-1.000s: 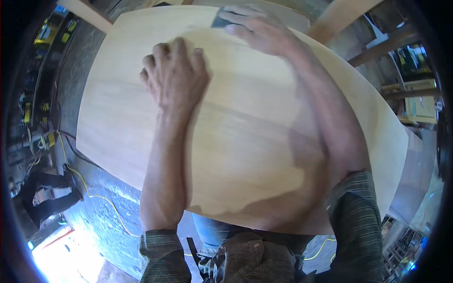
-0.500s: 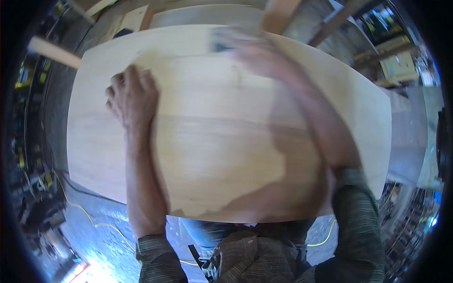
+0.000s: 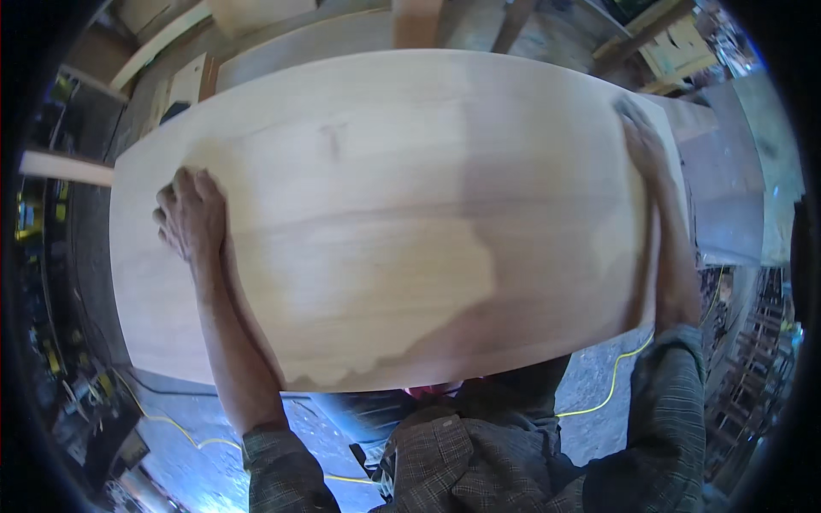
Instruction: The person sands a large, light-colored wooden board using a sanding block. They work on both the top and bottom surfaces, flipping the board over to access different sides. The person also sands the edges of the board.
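A large pale wooden panel (image 3: 376,282) with faint grain bands lies flat in front of me, its edges bowed by the lens. My left hand (image 3: 193,209) rests on its left part, fingers bent and apart, holding nothing. Far over at the right edge, my right hand (image 3: 646,145) is closed on a dark grey sanding block (image 3: 630,109) pressed to the wood. Blur and the fingers hide most of the block.
Wooden beams (image 3: 416,24) stand behind the far edge, and another beam end (image 3: 67,168) juts in at left. A grey surface (image 3: 725,175) adjoins the right side. A yellow cord (image 3: 612,385) runs along the floor, with cluttered shelves at both sides.
My right hand has swept the sanding block from the far middle of the panel to its right edge. The left hand keeps its place on the wood while the view has shifted.
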